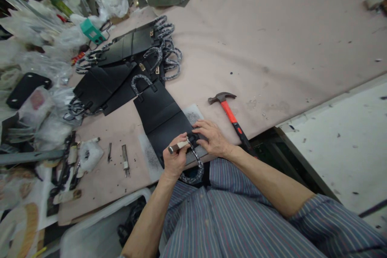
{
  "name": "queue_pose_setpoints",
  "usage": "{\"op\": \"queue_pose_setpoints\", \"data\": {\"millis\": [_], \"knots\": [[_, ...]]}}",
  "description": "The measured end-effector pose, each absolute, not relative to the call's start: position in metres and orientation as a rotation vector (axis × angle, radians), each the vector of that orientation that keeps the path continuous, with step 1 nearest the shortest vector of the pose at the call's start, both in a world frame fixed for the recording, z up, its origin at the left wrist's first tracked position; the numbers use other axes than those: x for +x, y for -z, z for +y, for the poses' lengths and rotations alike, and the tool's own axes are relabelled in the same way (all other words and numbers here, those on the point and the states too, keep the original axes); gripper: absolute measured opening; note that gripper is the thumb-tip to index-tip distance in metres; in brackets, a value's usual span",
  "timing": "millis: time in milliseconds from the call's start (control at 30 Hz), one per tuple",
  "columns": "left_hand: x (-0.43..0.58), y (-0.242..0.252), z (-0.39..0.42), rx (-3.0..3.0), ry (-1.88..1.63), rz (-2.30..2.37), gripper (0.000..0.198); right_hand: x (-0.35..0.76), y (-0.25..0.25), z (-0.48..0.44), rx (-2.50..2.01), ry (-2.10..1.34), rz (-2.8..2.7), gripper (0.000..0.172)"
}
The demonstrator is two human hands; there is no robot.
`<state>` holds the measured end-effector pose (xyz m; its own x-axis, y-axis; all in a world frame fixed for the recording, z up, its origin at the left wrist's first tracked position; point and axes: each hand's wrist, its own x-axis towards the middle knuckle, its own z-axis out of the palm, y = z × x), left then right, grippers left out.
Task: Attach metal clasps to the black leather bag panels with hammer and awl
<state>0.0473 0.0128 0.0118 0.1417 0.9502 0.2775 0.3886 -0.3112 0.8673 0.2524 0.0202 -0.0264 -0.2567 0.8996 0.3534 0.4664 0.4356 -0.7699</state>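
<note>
"What is the left hand (pixel 175 162) doing?"

"It is closed around a short tool with a pale handle and a brown butt (pixel 182 144), which lies slantwise across the fingers."

"And the right hand (pixel 213 139)?"

"Its fingers are bent over the near end of a smooth, black, leather-like panel (pixel 163 109). I cannot tell whether they pinch it or only press."

"Where does that panel lie?"

"On a flat, speckled grey slab (pixel 149 154) at the near edge of the table (pixel 256 52), whose pinkish covering ripples softly. A crease crosses the panel. At its far end stands a curved handle in crinkly, shiny wrapping (pixel 142 82); a matching wrapped loop (pixel 198 171) hangs past the table edge."

"What is nearby?"

"A claw hammer with a dark metal head and a red-and-black grip (pixel 229 112), to the right. Beyond the panel, similar black panels with wrapped handles (pixel 127 50) lie in an overlapping heap."
</note>
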Motion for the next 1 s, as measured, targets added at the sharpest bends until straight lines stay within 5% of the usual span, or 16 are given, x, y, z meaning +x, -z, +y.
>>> {"op": "queue_pose_setpoints", "data": {"millis": [1000], "knots": [[0.0490,-0.0102,0.0062,1.867,-1.161,1.332,0.008,0.2520,0.0227,0.0191,-1.177,-0.692,-1.872,0.040]]}}
